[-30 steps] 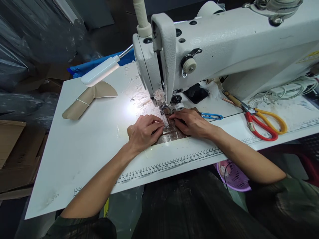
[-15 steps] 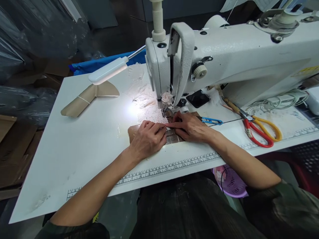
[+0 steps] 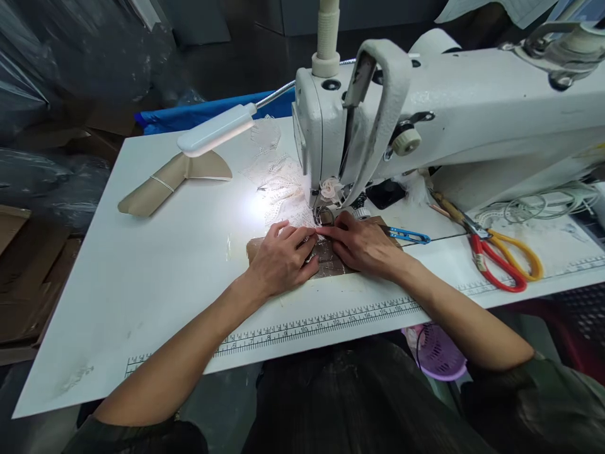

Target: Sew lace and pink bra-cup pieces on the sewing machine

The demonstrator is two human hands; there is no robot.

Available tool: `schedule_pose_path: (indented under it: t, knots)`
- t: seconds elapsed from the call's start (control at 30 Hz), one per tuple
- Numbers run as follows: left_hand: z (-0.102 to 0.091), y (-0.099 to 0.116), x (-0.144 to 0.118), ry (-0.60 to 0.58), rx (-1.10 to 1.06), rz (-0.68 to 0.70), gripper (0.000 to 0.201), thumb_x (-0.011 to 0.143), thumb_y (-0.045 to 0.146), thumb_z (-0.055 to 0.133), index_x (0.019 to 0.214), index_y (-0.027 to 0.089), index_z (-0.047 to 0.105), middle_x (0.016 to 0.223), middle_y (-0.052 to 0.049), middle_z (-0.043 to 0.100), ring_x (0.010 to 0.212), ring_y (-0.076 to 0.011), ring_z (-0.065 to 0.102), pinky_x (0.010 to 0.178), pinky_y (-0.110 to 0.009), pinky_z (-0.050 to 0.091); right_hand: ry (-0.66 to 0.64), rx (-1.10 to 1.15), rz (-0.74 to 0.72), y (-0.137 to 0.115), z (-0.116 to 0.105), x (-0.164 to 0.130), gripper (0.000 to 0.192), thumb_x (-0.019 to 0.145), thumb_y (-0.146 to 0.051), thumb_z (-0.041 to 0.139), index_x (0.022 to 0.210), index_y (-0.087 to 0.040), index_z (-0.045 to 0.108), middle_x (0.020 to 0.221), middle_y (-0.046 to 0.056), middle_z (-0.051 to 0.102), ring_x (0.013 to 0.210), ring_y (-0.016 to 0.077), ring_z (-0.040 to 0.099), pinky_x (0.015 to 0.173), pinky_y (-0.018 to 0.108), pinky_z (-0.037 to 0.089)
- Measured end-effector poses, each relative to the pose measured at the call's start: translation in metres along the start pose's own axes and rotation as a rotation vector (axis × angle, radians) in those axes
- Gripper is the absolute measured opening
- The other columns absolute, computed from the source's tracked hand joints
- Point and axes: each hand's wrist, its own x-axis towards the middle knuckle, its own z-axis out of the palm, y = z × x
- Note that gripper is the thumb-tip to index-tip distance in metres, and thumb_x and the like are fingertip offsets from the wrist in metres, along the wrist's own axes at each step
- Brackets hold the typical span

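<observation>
Here, head view: my left hand (image 3: pixel 282 257) lies flat, fingers spread and grasping nothing, pressing the brown checked fabric piece (image 3: pixel 331 265) onto the white bench (image 3: pixel 155 265). My right hand (image 3: pixel 363 243) rests beside it, its fingertips pinching the white lace trim (image 3: pixel 283 189) against the fabric just before the presser foot (image 3: pixel 325 216) of the white industrial sewing machine (image 3: pixel 472 120). Both hands touch at the fingertips. Blue thread snips (image 3: pixel 407 236) lie just right of my right hand; red-handled and yellow-handled scissors (image 3: pixel 501 265) farther right.
</observation>
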Motion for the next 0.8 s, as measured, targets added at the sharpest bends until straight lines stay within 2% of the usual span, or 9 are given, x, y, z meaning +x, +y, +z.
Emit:
schedule_pose_path:
  t: [0.13,0.23,0.37,0.63,0.8]
  knots:
    - [-0.001,-0.004,0.001,-0.048,-0.022,-0.021,0.031,0.094,0.033,0.048,0.114,0.017,0.065,0.12,-0.009,0.067,0.102,-0.0227,0.065,0.101,-0.049,0.046,0.005,0.042,-0.002,0.002,0.002,-0.001,0.042,0.095,-0.025,0.043,0.135,-0.024,0.057,0.107,0.013,0.058,0.081,0.0191,0.054,0.073,0.034,0.045]
    - [-0.002,-0.005,0.001,-0.063,-0.042,-0.034,0.034,0.094,0.034,0.047,0.118,0.017,0.064,0.122,-0.01,0.066,0.106,-0.0234,0.064,0.102,-0.049,0.045,0.034,0.095,-0.055,0.004,0.004,-0.004,0.04,0.095,-0.023,0.045,0.131,-0.024,0.06,0.112,0.012,0.058,0.089,0.0207,0.057,0.078,0.035,0.047]
    - [-0.001,-0.007,0.003,-0.065,-0.046,-0.043,0.039,0.093,0.038,0.046,0.119,0.014,0.063,0.122,-0.011,0.066,0.104,-0.0249,0.065,0.101,-0.051,0.044,0.035,0.049,-0.084,0.001,0.002,-0.005,0.038,0.096,-0.021,0.041,0.13,-0.02,0.06,0.113,0.014,0.058,0.091,0.0229,0.057,0.078,0.037,0.046]
    - [-0.002,-0.012,0.006,-0.126,-0.068,-0.079,0.042,0.092,0.039,0.046,0.121,0.014,0.063,0.13,-0.012,0.062,0.109,-0.0268,0.062,0.103,-0.052,0.042,-0.045,-0.032,-0.022,-0.01,-0.006,0.0,0.04,0.098,-0.02,0.036,0.131,-0.017,0.057,0.107,0.015,0.059,0.082,0.0225,0.057,0.072,0.035,0.043]
    - [-0.001,-0.013,0.007,-0.127,-0.061,-0.101,0.043,0.091,0.041,0.049,0.123,0.016,0.061,0.131,-0.011,0.061,0.108,-0.0272,0.062,0.103,-0.053,0.041,0.026,0.133,0.01,-0.002,-0.005,-0.006,0.039,0.098,-0.026,0.039,0.131,-0.02,0.059,0.109,0.013,0.06,0.081,0.019,0.058,0.075,0.033,0.044]
